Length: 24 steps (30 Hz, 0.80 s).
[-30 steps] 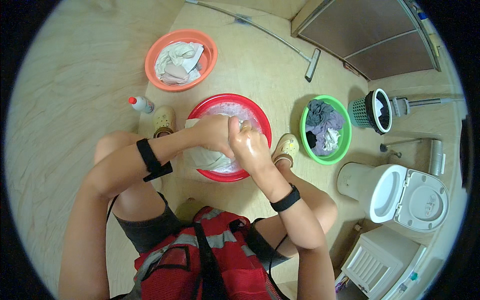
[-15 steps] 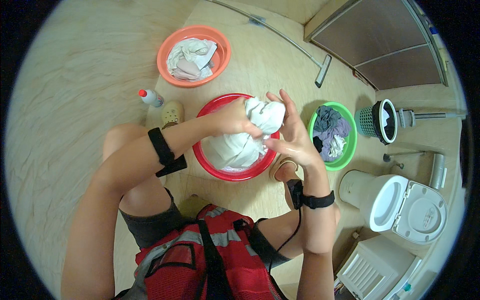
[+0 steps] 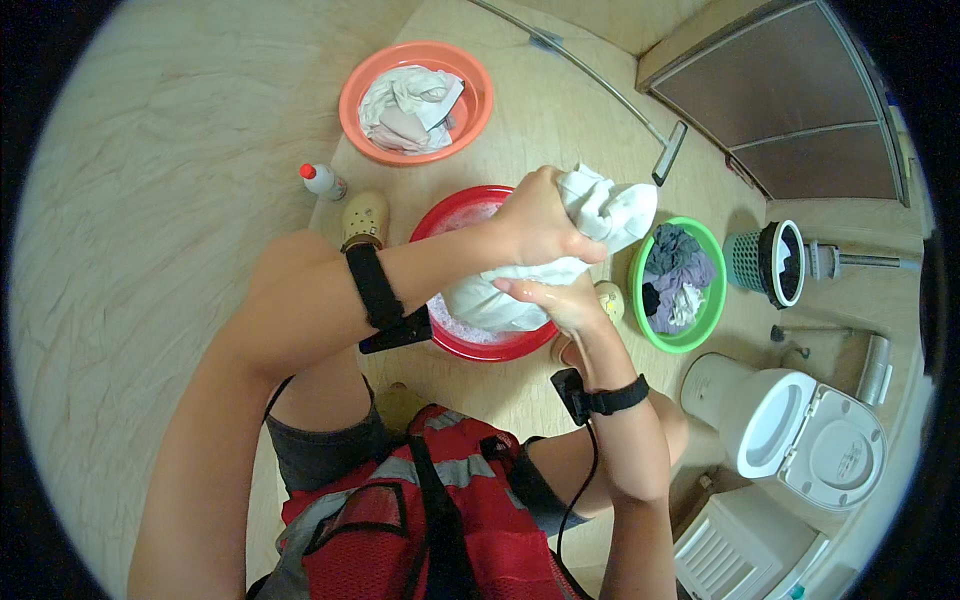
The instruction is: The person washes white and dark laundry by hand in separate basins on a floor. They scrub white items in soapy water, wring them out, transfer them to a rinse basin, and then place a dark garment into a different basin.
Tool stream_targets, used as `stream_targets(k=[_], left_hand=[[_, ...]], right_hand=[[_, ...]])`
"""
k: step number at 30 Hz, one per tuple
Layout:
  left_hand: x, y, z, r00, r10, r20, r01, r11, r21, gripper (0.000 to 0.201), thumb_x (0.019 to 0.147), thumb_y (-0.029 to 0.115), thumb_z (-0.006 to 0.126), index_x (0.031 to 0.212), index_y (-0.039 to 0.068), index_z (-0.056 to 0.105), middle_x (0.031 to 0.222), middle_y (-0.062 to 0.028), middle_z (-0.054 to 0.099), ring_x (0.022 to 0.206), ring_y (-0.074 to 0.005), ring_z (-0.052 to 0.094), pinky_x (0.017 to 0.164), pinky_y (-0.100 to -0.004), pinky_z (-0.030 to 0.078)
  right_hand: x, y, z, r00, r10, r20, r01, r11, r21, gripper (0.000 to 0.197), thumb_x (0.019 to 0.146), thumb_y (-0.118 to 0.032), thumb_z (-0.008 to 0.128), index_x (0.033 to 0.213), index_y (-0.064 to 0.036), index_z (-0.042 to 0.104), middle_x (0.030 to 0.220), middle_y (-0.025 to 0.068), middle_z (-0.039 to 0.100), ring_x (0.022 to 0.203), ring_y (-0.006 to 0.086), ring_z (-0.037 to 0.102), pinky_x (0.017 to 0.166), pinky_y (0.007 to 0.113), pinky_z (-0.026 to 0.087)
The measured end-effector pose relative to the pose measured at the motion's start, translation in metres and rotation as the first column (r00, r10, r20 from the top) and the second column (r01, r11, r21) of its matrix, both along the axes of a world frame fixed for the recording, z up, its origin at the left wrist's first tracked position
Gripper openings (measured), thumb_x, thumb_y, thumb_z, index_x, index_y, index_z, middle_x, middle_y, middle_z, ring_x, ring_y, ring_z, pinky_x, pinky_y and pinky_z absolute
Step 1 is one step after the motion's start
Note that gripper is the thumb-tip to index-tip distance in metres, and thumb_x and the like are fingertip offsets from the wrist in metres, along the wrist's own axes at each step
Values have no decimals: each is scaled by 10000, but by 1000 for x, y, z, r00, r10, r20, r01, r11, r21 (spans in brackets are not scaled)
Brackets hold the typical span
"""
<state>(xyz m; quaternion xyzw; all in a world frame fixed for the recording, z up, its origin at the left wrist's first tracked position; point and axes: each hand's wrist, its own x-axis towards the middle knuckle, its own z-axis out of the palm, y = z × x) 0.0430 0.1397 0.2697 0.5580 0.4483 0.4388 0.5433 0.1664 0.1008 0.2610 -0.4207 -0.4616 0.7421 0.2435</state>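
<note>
A bunched white cloth [image 3: 515, 300] hangs over a red basin [image 3: 480, 352] of sudsy water between my feet. My left hand [image 3: 545, 218] is wrapped round its upper part, and a crumpled end sticks out past the fingers to the right. Lower down, my right hand [image 3: 560, 300] grips the same cloth, thumb laid across the front; its other fingers are mostly hidden behind the fabric. The cloth's lower bulge hangs down within the basin's rim, and I cannot tell whether it touches the water.
An orange basin [image 3: 482, 105] with white and pale clothes stands far left, near a red-capped white bottle [image 3: 324, 182]. At right are a green basin [image 3: 714, 310] of dark and purple clothes, a bin [image 3: 745, 262] and a toilet [image 3: 768, 425]. A squeegee [image 3: 670, 152] lies behind.
My left hand has lifted the cloth's upper end up and right. My right hand, open beside the cloth before, has closed on it lower down. The view has shifted slightly.
</note>
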Motion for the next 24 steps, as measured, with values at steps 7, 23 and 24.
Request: stream_targets(k=[7,23,24], left_hand=[[-12,-5,15,995,-31,98,26,999,47,478,593,221,781,963,-10,586,884,-80,617,840,-152,581,779,-291,461],[-22,-18,16,762,-494,419,601,780,-173,534,664,136,738,1143,46,519,961,-49,591,908,-151,550,812,-288,432],[-23,-18,14,768,-498,404,603,775,-191,504,671,131,730,1126,46,533,940,-47,598,893,-151,555,810,-290,434]], right_hand=[[1,10,-13,997,-54,51,41,973,228,491,599,-27,747,1043,18,542,952,88,613,839,196,613,771,316,508],[1,21,63,936,-329,-127,352,895,273,358,555,-19,693,897,20,597,839,72,618,740,172,597,697,290,486],[-1,23,63,937,-323,-132,349,887,304,357,555,-18,693,896,20,598,841,72,618,742,170,596,700,289,486]])
